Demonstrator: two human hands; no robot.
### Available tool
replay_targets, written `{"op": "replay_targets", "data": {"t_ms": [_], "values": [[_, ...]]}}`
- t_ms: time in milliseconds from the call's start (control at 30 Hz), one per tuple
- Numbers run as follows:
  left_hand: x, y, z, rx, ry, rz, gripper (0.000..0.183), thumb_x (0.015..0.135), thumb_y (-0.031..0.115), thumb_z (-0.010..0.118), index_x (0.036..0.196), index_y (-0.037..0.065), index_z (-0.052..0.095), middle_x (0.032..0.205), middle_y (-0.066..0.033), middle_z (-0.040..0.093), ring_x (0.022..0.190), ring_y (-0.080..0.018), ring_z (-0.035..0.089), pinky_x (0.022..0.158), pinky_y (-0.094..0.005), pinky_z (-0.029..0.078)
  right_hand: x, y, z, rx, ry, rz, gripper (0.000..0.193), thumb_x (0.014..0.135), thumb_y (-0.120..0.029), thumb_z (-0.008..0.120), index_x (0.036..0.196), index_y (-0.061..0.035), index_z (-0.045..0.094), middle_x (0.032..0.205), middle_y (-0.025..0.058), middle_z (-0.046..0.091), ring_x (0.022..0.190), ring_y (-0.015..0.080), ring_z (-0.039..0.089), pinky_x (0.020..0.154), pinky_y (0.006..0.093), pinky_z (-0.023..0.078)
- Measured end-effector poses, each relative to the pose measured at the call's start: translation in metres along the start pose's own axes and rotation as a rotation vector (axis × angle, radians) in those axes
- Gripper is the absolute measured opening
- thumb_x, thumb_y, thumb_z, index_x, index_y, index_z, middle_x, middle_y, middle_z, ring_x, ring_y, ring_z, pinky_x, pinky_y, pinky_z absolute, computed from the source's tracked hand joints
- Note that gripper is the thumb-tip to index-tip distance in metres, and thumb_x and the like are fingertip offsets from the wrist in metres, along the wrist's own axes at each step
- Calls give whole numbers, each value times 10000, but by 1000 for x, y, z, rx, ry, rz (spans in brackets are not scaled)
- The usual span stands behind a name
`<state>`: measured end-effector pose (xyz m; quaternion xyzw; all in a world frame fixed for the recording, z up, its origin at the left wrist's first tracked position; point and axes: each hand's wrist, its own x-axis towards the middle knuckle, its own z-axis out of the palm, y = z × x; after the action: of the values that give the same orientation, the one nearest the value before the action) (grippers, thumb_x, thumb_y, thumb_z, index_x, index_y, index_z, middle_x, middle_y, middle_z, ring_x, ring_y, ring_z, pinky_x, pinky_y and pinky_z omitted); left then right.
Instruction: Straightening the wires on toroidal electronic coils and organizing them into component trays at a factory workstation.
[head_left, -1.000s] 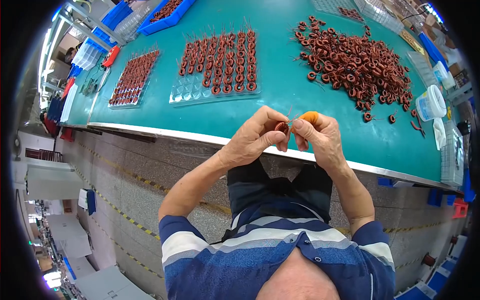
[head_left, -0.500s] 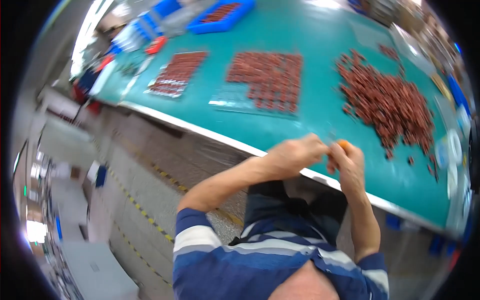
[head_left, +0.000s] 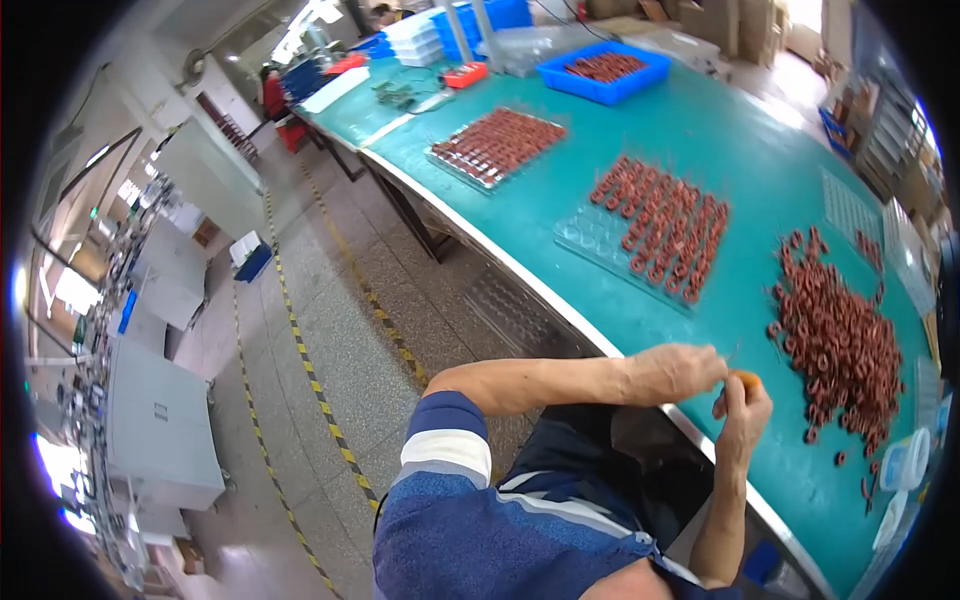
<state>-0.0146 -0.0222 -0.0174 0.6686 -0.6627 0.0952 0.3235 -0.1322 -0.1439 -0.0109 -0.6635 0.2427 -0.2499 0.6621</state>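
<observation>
Your left hand [head_left: 675,372] and right hand [head_left: 745,400], fingers pinched together on a small orange piece [head_left: 745,378], stay at the teal table [head_left: 770,180] edge while your view has swung left, leaving the brown ring pile [head_left: 840,345] at right.

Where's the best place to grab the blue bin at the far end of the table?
Grip the blue bin by its raised rim on the two short sides, coming from above. It sits flat and open-topped, with brown rings inside, so keep it level.
</observation>
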Motion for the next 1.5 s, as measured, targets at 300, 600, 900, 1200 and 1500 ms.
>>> {"op": "replay_targets", "data": {"t_ms": [300,600,900,1200,1500], "values": [[-3,6,2,-1366,308,-513,231,948,85,529,1131,4,414,860,-93,563,678,-161,602,632,-280,516,7,-13,11,200,-90,-56,162,899,-119,581,898,32,642,622,10,562,510,62,484,465,209,380],[-6,9,14,-1285,347,-438,207,993,164,450,1135,25,390,797,-75,527,650,-141,539,600,-273,479,10,-10,4,170,-169,-82,178,902,-152,619,912,23,646,639,15,576,542,76,512,509,207,414],[-7,13,13,-1121,284,-535,218,995,126,417,1171,9,363,742,-43,509,650,-102,492,600,-252,432,12,-26,6,-204,-220,-433,84,864,-79,638,869,4,630,692,75,627,566,126,585,493,263,435],[-12,8,12,-1104,226,-524,206,1002,163,411,1132,3,416,773,-35,506,666,-103,498,643,-244,440,12,-22,11,-343,-147,-629,139,825,-48,683,940,5,627,700,63,598,553,113,569,483,257,443],[-8,17,6,-1314,331,-545,241,1003,201,430,1137,2,408,779,-50,494,667,-114,503,648,-250,447,8,-4,5,72,-110,-247,429,789,-190,768,1114,10,573,917,38,608,658,76,573,635,211,464]]}}
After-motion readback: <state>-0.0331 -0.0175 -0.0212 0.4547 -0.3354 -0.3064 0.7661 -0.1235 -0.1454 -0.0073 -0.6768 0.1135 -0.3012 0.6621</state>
